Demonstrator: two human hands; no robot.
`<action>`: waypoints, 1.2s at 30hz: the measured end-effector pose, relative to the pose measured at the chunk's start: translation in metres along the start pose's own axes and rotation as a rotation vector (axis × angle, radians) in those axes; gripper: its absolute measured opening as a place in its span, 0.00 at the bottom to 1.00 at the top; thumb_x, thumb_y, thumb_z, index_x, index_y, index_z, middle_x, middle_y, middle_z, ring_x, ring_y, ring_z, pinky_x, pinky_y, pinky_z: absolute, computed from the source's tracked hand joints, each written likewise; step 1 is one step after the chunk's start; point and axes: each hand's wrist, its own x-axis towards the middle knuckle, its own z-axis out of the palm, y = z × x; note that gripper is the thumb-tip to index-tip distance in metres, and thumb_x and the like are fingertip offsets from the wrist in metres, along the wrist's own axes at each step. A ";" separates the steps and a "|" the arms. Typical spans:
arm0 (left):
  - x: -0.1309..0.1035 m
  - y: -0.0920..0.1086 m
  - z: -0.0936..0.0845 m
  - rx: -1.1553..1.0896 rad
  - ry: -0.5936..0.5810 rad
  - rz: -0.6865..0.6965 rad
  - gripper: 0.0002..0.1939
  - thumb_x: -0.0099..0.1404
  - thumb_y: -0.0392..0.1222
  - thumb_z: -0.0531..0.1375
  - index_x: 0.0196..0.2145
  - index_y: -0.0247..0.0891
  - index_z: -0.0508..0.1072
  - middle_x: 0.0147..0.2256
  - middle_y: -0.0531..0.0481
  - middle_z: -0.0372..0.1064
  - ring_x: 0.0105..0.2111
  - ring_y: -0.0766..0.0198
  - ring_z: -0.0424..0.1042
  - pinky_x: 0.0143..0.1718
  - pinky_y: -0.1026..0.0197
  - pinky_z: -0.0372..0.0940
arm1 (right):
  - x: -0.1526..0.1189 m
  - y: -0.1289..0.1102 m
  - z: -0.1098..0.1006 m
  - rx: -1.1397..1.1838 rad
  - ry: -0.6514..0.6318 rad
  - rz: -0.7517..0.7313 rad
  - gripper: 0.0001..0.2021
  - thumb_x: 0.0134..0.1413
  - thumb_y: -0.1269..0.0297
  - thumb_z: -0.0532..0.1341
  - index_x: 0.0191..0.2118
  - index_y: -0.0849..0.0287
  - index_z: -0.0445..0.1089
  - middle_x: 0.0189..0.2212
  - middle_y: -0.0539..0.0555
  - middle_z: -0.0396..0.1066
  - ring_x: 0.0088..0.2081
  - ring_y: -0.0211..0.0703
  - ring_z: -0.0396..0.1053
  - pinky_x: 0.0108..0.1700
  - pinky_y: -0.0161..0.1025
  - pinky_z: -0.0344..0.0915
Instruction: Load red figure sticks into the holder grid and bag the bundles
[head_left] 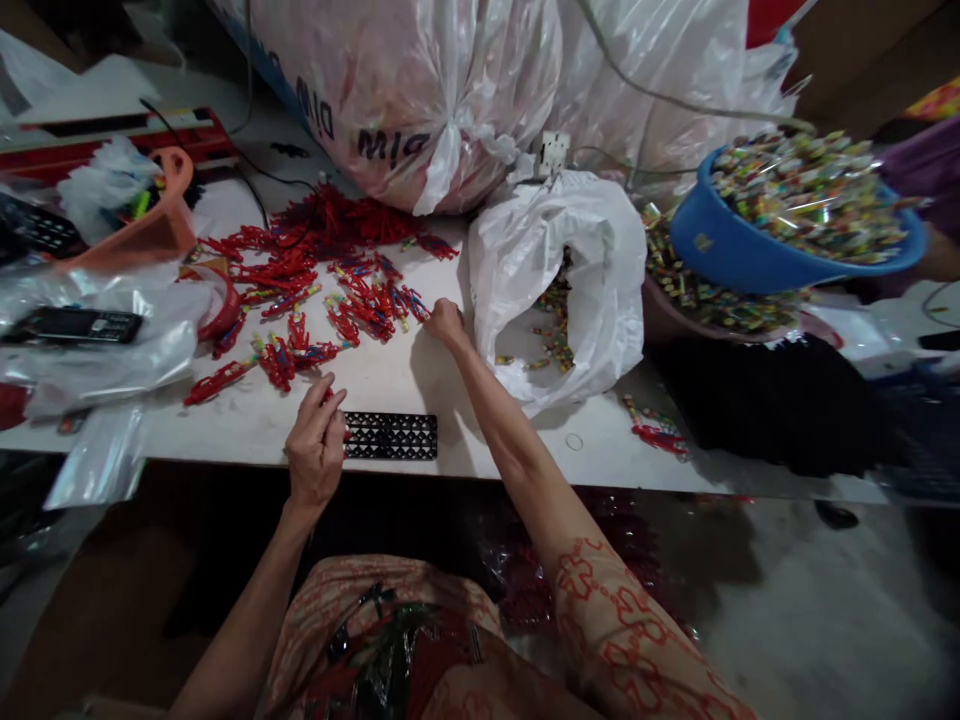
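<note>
- Tray, black plastic, rectangular, with rows of small openings (391, 436), lies flat near the front edge of the long white table (247, 430). A careless forearm could push it over that edge; nothing I can see holds it there.
- Left hand (315, 445) over the tray's left end, fingers half curled. A bit of red shows at the fingertips; whether it is firmly pinched, I cannot tell. A loose pinch could drop it.
- Right hand (446, 322) reaches to the near-right end of the scattered small red pieces with blue and yellow parts (375, 300). Fingers bent downward, tips hidden from me; cannot tell if they grip anything.
- Pieces there lie tangled and overlapping. Lifting one might drag neighbours along, or scatter them across the table.
- Right forearm passes close to the open, crumpled white plastic bag (600, 300). A sleeve or elbow catching its slack rim could tip it and spill the multicoloured small pieces (559, 350) inside.
- Round blue plastic basin, heaped above its rim (757, 265), sits over another full container at far right. A knock there could send the top layer sliding.
- Thin pale ring (574, 441) lies loose right of the forearm; easily swept off by a sleeve.
</note>
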 end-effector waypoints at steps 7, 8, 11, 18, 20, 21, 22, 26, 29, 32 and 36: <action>0.003 -0.002 -0.005 0.005 -0.056 0.011 0.17 0.71 0.44 0.51 0.51 0.40 0.74 0.56 0.43 0.69 0.57 0.57 0.67 0.61 0.48 0.62 | -0.110 0.000 0.048 0.976 -0.277 0.107 0.09 0.38 0.69 0.64 0.30 0.61 0.68 0.17 0.42 0.61 0.17 0.29 0.56 0.22 0.28 0.56; 0.003 -0.002 -0.006 0.010 -0.060 0.016 0.18 0.71 0.43 0.51 0.52 0.40 0.74 0.56 0.43 0.69 0.57 0.58 0.68 0.61 0.48 0.61 | -0.125 -0.006 0.055 1.074 -0.376 0.078 0.09 0.37 0.69 0.65 0.29 0.61 0.68 0.17 0.42 0.62 0.18 0.29 0.57 0.23 0.28 0.56; 0.004 -0.002 -0.006 0.017 -0.062 0.035 0.17 0.71 0.42 0.51 0.52 0.41 0.74 0.56 0.44 0.69 0.56 0.59 0.69 0.60 0.50 0.62 | -0.151 -0.027 0.072 1.136 -0.540 0.024 0.10 0.36 0.66 0.68 0.25 0.61 0.66 0.19 0.44 0.66 0.21 0.32 0.63 0.26 0.30 0.62; 0.003 -0.001 -0.007 0.017 -0.075 0.025 0.18 0.71 0.42 0.50 0.54 0.42 0.73 0.57 0.45 0.68 0.58 0.58 0.66 0.62 0.49 0.60 | -0.133 -0.054 0.077 0.602 -0.382 -0.172 0.07 0.46 0.66 0.67 0.26 0.63 0.69 0.21 0.48 0.69 0.29 0.37 0.67 0.31 0.31 0.59; 0.002 -0.001 -0.006 0.017 -0.081 0.029 0.19 0.71 0.42 0.50 0.56 0.43 0.72 0.58 0.45 0.67 0.59 0.58 0.66 0.62 0.50 0.60 | -0.132 -0.058 0.073 0.358 -0.386 -0.244 0.07 0.50 0.64 0.65 0.30 0.63 0.72 0.26 0.52 0.73 0.32 0.40 0.70 0.33 0.32 0.59; 0.002 -0.001 -0.005 0.023 -0.085 0.036 0.20 0.71 0.41 0.50 0.57 0.43 0.70 0.58 0.46 0.67 0.59 0.59 0.65 0.62 0.50 0.60 | -0.134 -0.060 0.072 0.238 -0.381 -0.291 0.07 0.53 0.64 0.64 0.34 0.63 0.73 0.30 0.55 0.75 0.35 0.42 0.71 0.34 0.33 0.60; 0.003 -0.001 -0.005 0.035 -0.092 0.051 0.20 0.71 0.40 0.49 0.58 0.44 0.69 0.59 0.45 0.66 0.60 0.59 0.65 0.62 0.51 0.60 | -0.137 -0.061 0.070 0.123 -0.371 -0.345 0.08 0.56 0.64 0.62 0.38 0.63 0.74 0.35 0.57 0.76 0.38 0.44 0.72 0.36 0.34 0.61; 0.003 -0.002 -0.006 0.162 -0.154 0.145 0.22 0.70 0.36 0.50 0.59 0.42 0.68 0.61 0.43 0.64 0.62 0.56 0.61 0.63 0.49 0.59 | -0.143 -0.066 0.053 -0.175 -0.392 -0.524 0.15 0.63 0.68 0.52 0.53 0.61 0.69 0.49 0.61 0.73 0.46 0.48 0.73 0.42 0.39 0.64; -0.001 -0.003 -0.012 0.239 -0.147 0.179 0.22 0.70 0.35 0.50 0.59 0.41 0.68 0.58 0.42 0.67 0.62 0.54 0.61 0.63 0.46 0.59 | -0.126 -0.076 0.030 -0.231 -0.485 -0.592 0.14 0.60 0.69 0.56 0.50 0.58 0.70 0.49 0.58 0.73 0.48 0.47 0.72 0.44 0.38 0.65; -0.010 -0.004 -0.018 0.290 -0.058 0.200 0.22 0.69 0.35 0.51 0.60 0.40 0.67 0.56 0.41 0.68 0.61 0.53 0.62 0.63 0.45 0.59 | -0.099 -0.107 0.019 -0.225 -0.212 -0.610 0.15 0.62 0.70 0.53 0.53 0.58 0.68 0.55 0.58 0.68 0.53 0.48 0.67 0.48 0.41 0.65; -0.017 -0.005 -0.023 0.343 -0.034 0.203 0.22 0.69 0.35 0.52 0.59 0.38 0.68 0.56 0.40 0.69 0.61 0.53 0.63 0.62 0.45 0.59 | -0.076 -0.172 0.055 -0.281 -0.047 -0.917 0.20 0.63 0.63 0.55 0.59 0.56 0.63 0.62 0.57 0.60 0.61 0.53 0.56 0.58 0.50 0.58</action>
